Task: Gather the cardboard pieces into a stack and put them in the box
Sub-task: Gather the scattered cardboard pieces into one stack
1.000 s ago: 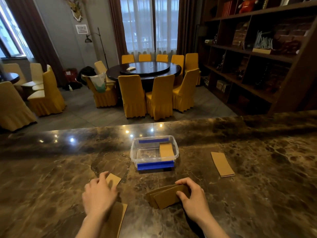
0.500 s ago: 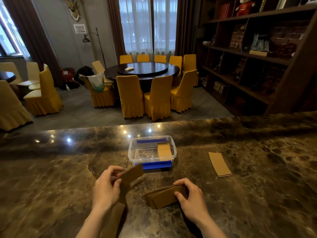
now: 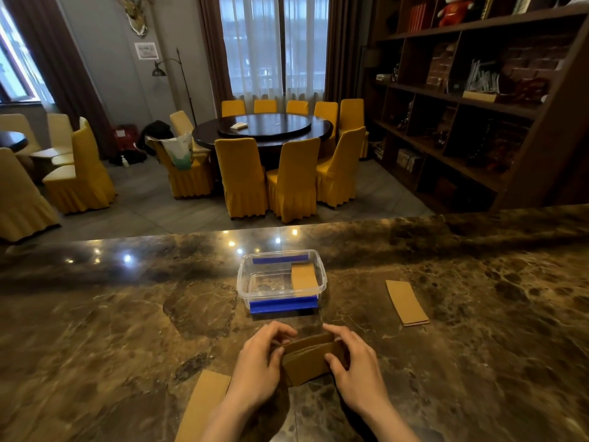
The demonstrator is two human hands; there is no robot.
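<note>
Two hands, left hand (image 3: 259, 366) and right hand (image 3: 357, 366), clamped on opposite ends of a small cardboard stack (image 3: 310, 358) just before the clear box (image 3: 282, 283). One piece (image 3: 304, 275) already inside. Another piece (image 3: 406, 303) lying well right, another (image 3: 204, 406) by the near edge of the marble counter (image 3: 95, 346). Open marble all round.

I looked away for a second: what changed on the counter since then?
The left hand carried a cardboard piece rightward onto the stack; both hands now hold it, the right hand included. The box, the right-side piece and the near-left piece stayed.
</note>
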